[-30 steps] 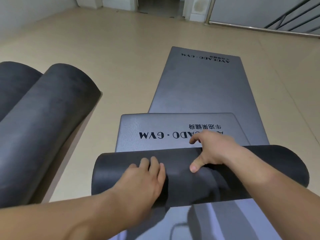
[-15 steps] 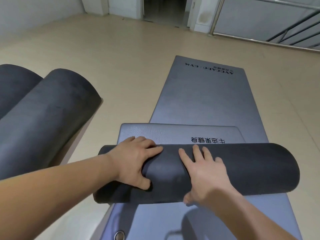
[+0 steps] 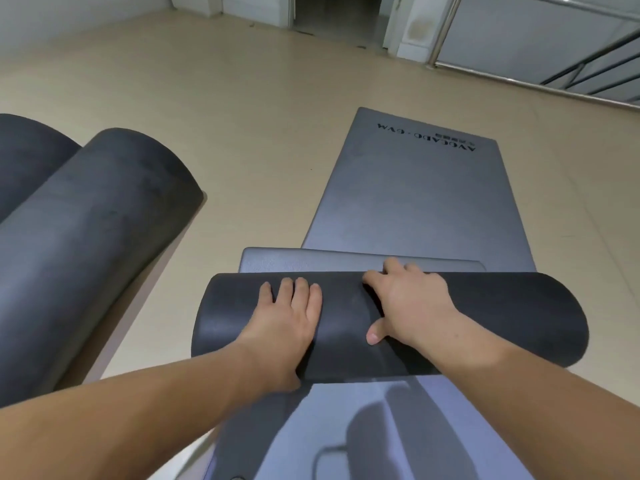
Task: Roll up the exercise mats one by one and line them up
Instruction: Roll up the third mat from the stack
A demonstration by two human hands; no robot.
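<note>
A dark grey roll of exercise mat [image 3: 502,317] lies crosswise in front of me, with only a narrow strip of its flat end [image 3: 311,263] showing beyond it. My left hand [image 3: 287,320] presses flat on the roll's left half, fingers spread. My right hand [image 3: 410,299] curls over the roll's top, fingers on its far side, thumb on the near side. Underneath and ahead, a second grey mat [image 3: 415,195] with black lettering lies flat on the floor. Two rolled mats [image 3: 86,237] lie side by side at the left.
Beige floor [image 3: 225,109] stretches ahead and to both sides. A doorway [image 3: 336,8] opens at the far wall. A metal stair railing [image 3: 588,64] runs along the far right.
The roll has advanced, covering the lettering on its flat end. My left hand moved from gripping the roll's edge to lying flat on top. My right hand reached over the far side.
</note>
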